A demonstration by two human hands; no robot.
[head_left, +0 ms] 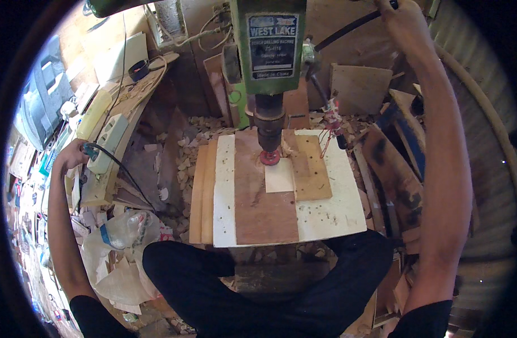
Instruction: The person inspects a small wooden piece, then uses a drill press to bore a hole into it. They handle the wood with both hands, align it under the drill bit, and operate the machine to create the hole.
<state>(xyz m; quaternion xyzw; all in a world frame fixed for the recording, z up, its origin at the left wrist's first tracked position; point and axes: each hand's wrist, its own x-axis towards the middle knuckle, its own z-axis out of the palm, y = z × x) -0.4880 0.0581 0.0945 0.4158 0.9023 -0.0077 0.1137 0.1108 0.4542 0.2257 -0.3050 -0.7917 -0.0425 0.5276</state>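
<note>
A: Head view, item one: right hand (pixel 395 12) raised at the top edge, fingers closed around the black feed lever (pixel 348 27) of the green drill press (pixel 270 48).

B: Left hand?

A: Left hand (pixel 72 155) far out to the side, closed on a blue plug (pixel 90 149) at a pale power strip (pixel 107 142).

B: Workpiece?

A: Small pale wood square (pixel 279 176) on the tabletop (pixel 326 217), touching a tan wooden block (pixel 310 168), lying on a brown board (pixel 261 197) just below the red cutter (pixel 270 157).

B: Progress?

A: Cutter sits at the square's top edge; no hole visible in it. Judged: drilling not yet done. Offcuts (pixel 188 160) heaped behind.
</note>
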